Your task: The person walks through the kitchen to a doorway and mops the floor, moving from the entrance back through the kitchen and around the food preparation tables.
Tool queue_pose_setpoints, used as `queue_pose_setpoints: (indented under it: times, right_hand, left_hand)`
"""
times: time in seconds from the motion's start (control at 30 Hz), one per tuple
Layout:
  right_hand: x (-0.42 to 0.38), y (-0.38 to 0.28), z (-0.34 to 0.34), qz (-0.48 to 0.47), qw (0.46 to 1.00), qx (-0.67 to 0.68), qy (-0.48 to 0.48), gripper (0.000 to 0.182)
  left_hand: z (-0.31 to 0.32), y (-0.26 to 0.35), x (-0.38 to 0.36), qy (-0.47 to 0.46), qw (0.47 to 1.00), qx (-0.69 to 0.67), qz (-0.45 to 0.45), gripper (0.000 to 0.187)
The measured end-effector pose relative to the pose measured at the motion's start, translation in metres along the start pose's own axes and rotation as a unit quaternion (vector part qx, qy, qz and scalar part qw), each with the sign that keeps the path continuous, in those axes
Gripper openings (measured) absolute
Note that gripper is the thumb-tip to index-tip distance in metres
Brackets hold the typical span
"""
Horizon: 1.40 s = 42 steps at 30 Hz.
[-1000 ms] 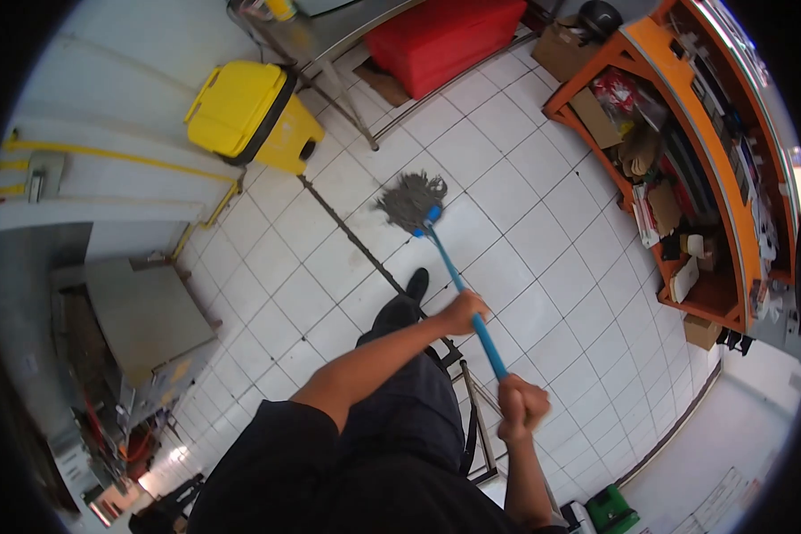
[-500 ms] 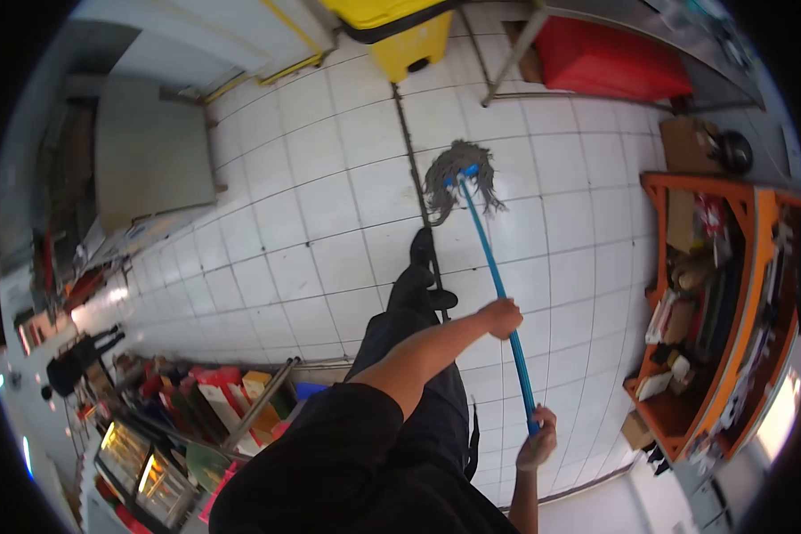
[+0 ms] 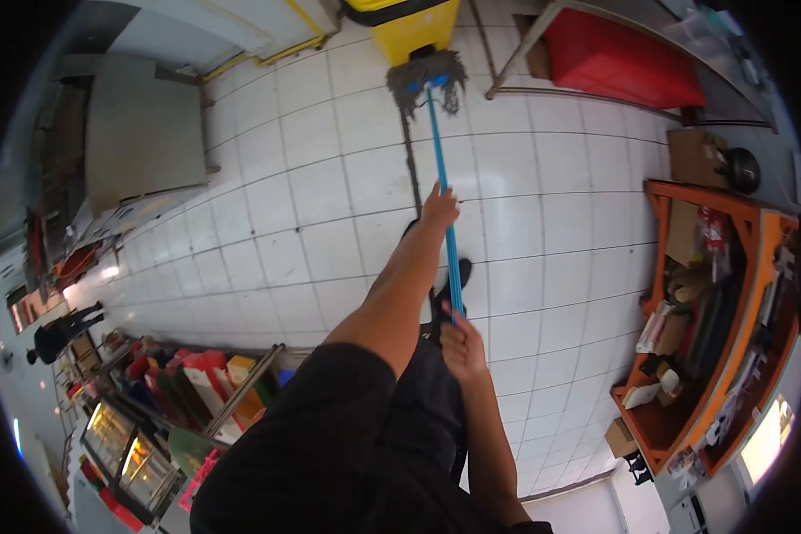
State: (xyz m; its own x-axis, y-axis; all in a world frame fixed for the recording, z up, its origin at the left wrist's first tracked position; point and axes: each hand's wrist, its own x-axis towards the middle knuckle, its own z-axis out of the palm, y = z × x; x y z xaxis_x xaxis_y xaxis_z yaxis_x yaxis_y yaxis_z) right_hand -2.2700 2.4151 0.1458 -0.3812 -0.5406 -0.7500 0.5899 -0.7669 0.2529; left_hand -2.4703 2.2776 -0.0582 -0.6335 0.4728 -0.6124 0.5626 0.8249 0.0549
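Both my hands hold one blue mop handle (image 3: 438,147). Farther along it, my left hand (image 3: 440,209) is closed around the shaft. My right hand (image 3: 463,347) grips the handle's near end, close to my body. The grey string mop head (image 3: 427,76), with its blue clamp, lies spread on the white tiled floor (image 3: 320,187). It is at the foot of a yellow pedal bin (image 3: 416,34), seemingly against its base. My dark shoes stand under the handle, partly hidden by my arms.
A red box (image 3: 623,62) sits under a metal table at the upper right. An orange shelf (image 3: 663,222) with assorted goods stands right. Left are a grey cabinet (image 3: 138,129) and a goods rack (image 3: 240,392). A person in dark clothes (image 3: 62,336) is far left.
The mop head has slid forward across the floor to the yellow bin. Both my hands have moved forward and left with the handle, which now points more straight ahead.
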Motion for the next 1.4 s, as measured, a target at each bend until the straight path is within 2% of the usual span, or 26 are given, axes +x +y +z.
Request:
queue_pose_setpoints:
  times: [0.1, 0.13, 0.2, 0.23, 0.27, 0.33, 0.37, 0.47, 0.57, 0.6, 0.63, 0.67, 0.73, 0.8, 0.83, 0.87, 0.9, 0.93, 0.97, 1.07, 1.17, 1.2, 1.27, 1.3, 1.37, 1.4]
  right_hand:
    - [-0.099, -0.009, -0.052, -0.019, 0.989, -0.116, 0.093, 0.025]
    - [-0.131, -0.005, -0.088, -0.049, 0.985, -0.123, 0.11, 0.03]
    - [-0.217, -0.007, -0.106, -0.017, 0.962, -0.162, 0.217, 0.04]
    - [-0.268, -0.019, -0.152, 0.043, 0.986, -0.109, 0.122, 0.043]
    - [-0.298, -0.015, -0.104, 0.044, 0.944, -0.149, 0.29, 0.044]
    - [-0.366, -0.049, -0.121, 0.142, 0.979, 0.046, 0.141, 0.044]
    - [-0.384, -0.069, -0.125, 0.151, 0.974, 0.011, 0.17, 0.044]
    - [-0.384, -0.131, -0.11, 0.193, 0.952, -0.038, 0.235, 0.04]
    - [-0.337, -0.173, -0.079, 0.249, 0.901, -0.229, 0.272, 0.038]
    - [-0.321, -0.178, -0.07, 0.26, 0.883, -0.284, 0.267, 0.038]
    - [-0.311, -0.184, -0.091, 0.229, 0.93, -0.069, 0.28, 0.04]
    - [-0.294, -0.182, -0.095, 0.276, 0.925, -0.118, 0.234, 0.045]
    - [-0.265, -0.145, -0.117, 0.214, 0.926, -0.131, 0.282, 0.042]
    - [-0.215, -0.113, -0.152, 0.268, 0.942, -0.165, 0.115, 0.039]
    - [-0.187, -0.086, -0.143, 0.206, 0.919, -0.291, 0.169, 0.037]
    - [-0.158, -0.063, -0.131, 0.138, 0.876, -0.407, 0.221, 0.036]
    - [-0.133, -0.053, -0.12, 0.132, 0.901, -0.373, 0.18, 0.033]
    - [-0.116, -0.047, -0.108, 0.123, 0.923, -0.336, 0.141, 0.031]
    - [-0.109, -0.044, -0.088, 0.136, 0.927, -0.321, 0.141, 0.03]
    - [-0.118, -0.069, -0.05, 0.142, 0.923, -0.33, 0.14, 0.027]
    - [-0.163, -0.115, -0.07, 0.123, 0.89, -0.406, 0.17, 0.025]
    - [-0.19, -0.127, -0.063, 0.128, 0.88, -0.416, 0.19, 0.024]
    - [-0.234, -0.15, -0.064, 0.125, 0.849, -0.459, 0.231, 0.021]
    - [-0.258, -0.153, -0.065, 0.115, 0.802, -0.52, 0.271, 0.021]
    - [-0.286, -0.161, -0.048, 0.084, 0.684, -0.64, 0.339, 0.022]
    - [-0.29, -0.164, -0.032, 0.068, 0.646, -0.676, 0.349, 0.022]
  left_hand:
    - [0.045, 0.117, -0.026, 0.087, 0.995, -0.043, 0.013, 0.022]
    - [0.064, 0.163, -0.036, 0.112, 0.99, -0.071, 0.042, 0.019]
    - [0.102, 0.262, -0.058, 0.135, 0.973, -0.15, 0.108, 0.016]
    - [0.096, 0.305, -0.081, 0.113, 0.968, -0.184, 0.129, 0.016]
    - [0.087, 0.341, -0.103, 0.117, 0.953, -0.225, 0.163, 0.015]
    - [0.041, 0.39, -0.144, 0.087, 0.939, -0.293, 0.158, 0.012]
    - [0.017, 0.401, -0.157, 0.076, 0.932, -0.316, 0.158, 0.01]
    - [-0.005, 0.399, -0.144, 0.107, 0.907, -0.386, 0.13, 0.007]
    - [-0.009, 0.359, -0.126, 0.1, 0.886, -0.449, 0.056, 0.01]
    - [-0.005, 0.347, -0.119, 0.137, 0.903, -0.407, 0.031, 0.01]
    - [0.005, 0.338, -0.117, 0.17, 0.906, -0.388, 0.009, 0.01]
    - [0.013, 0.323, -0.116, 0.132, 0.926, -0.352, 0.015, 0.01]
    - [0.041, 0.299, -0.128, 0.165, 0.933, -0.321, 0.001, 0.01]
    - [0.085, 0.267, -0.123, 0.091, 0.947, -0.298, -0.076, 0.006]
    - [0.099, 0.247, -0.124, 0.079, 0.938, -0.285, -0.183, 0.007]
    - [0.117, 0.222, -0.127, 0.109, 0.936, -0.275, -0.19, 0.012]
    - [0.143, 0.201, -0.114, 0.134, 0.943, -0.216, -0.217, 0.014]
    - [0.098, 0.167, -0.151, 0.149, 0.94, -0.218, -0.216, 0.014]
    - [0.097, 0.151, -0.147, 0.209, 0.924, -0.162, -0.275, 0.011]
    - [0.084, 0.157, -0.121, 0.163, 0.923, -0.187, -0.295, 0.013]
    - [0.07, 0.212, -0.081, 0.118, 0.921, -0.273, -0.251, 0.015]
    - [0.071, 0.243, -0.073, 0.176, 0.916, -0.269, -0.24, 0.015]
    - [0.029, 0.27, -0.093, 0.15, 0.937, -0.298, -0.105, 0.014]
    - [0.013, 0.281, -0.103, 0.16, 0.938, -0.304, -0.043, 0.016]
    - [-0.006, 0.302, -0.109, 0.158, 0.917, -0.366, 0.005, 0.016]
    - [-0.012, 0.307, -0.11, 0.158, 0.905, -0.394, 0.03, 0.015]
